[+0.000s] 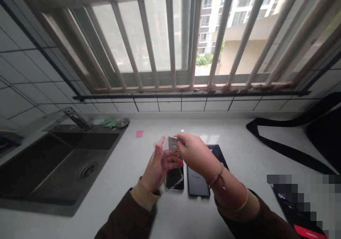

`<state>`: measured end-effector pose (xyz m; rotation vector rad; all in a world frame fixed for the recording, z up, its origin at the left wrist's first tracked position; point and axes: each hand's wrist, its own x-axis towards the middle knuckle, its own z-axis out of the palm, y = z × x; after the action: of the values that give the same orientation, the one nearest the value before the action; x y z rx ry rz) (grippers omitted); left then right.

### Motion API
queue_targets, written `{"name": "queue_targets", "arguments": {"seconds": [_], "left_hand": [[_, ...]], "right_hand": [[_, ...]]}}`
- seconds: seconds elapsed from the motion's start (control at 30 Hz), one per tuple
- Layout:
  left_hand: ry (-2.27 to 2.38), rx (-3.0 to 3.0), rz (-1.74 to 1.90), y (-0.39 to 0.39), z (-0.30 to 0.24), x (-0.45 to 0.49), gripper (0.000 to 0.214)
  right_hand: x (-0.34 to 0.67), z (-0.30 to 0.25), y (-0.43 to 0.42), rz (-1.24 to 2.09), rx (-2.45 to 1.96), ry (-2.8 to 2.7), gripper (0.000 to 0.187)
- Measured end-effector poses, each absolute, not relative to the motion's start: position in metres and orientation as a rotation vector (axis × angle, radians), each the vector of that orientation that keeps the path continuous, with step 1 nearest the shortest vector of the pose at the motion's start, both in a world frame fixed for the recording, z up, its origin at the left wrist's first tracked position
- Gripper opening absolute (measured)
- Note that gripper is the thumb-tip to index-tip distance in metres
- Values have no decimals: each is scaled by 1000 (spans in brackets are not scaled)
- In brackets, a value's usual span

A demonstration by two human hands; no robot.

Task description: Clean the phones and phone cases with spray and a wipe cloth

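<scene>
Clear case [179, 183]: held in left hand [163, 162] above counter [149, 216], long axis running away from wearer. Slim pale item [174, 138]: pinched in right hand [193, 150], narrow grip, at case's far end, right of left thumb. Dark phone [173, 178]: below case. Larger dark device [198, 182]: just right, partly under right hand.

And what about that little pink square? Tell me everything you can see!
The pink square looks like thin paper, maybe a sticky note. It lies flat on the white counter, between the sink and the left hand. No hand touches it. Any writing is too small to read.
</scene>
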<state>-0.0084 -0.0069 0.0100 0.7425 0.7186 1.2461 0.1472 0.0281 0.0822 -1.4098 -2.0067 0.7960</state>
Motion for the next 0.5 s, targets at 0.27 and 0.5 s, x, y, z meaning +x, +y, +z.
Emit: {"name": "queue_targets", "arguments": {"seconds": [0.27,0.5], "left_hand": [[764,762,1130,-8,13,-10,110],[696,779,941,-7,7,-11,78]], "right_hand": [[156,83,34,812,-1422,-2096,30],[146,72,32,634,-1312,-2164,36]]}}
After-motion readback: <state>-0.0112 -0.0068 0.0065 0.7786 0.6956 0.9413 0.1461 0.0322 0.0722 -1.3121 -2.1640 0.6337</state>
